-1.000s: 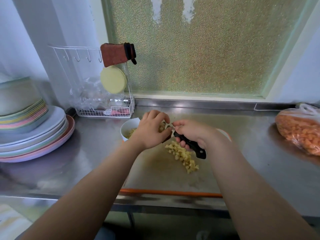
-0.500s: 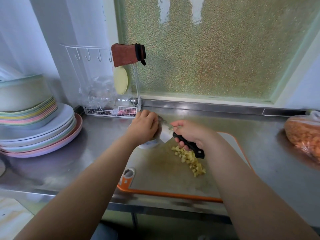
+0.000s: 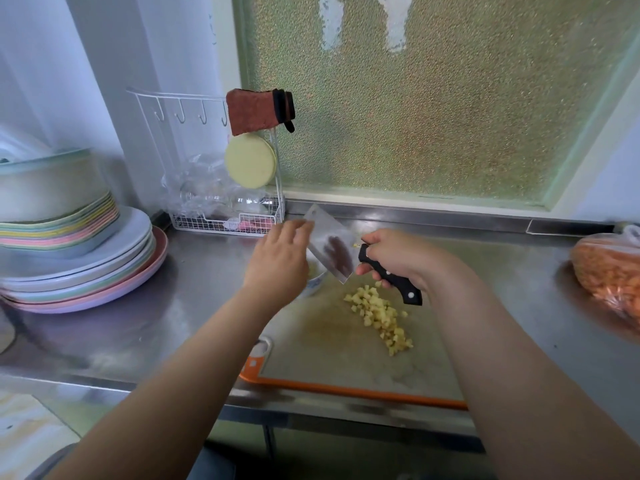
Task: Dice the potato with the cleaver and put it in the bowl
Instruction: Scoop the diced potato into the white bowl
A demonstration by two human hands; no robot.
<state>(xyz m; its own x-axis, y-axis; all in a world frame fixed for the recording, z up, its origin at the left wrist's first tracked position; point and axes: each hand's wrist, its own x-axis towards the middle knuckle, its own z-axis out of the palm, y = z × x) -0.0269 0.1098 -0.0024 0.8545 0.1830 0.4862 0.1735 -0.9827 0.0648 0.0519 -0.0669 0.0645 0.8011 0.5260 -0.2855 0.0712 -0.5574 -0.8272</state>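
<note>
one heap of diced potato (image 3: pixel 381 315) lay in a band on the cutting board (image 3: pixel 332 362), running from just below the cleaver (image 3: pixel 330 249) toward the near right. the right hand (image 3: pixel 398 258), clenched around the black handle, held the blade tilted above the board and was the nearer hand to the dice. the left hand (image 3: pixel 280 261), fingers loose and holding nothing, hid most of the bowl (image 3: pixel 317 282); its contents were hard to make out.

The right hand (image 3: pixel 398 258) grips the raised cleaver (image 3: pixel 330 245) beside the spread-fingered left hand (image 3: pixel 278 261), above potato cubes (image 3: pixel 379 315) on the cutting board (image 3: pixel 346 358) near the surface's front edge.
</note>
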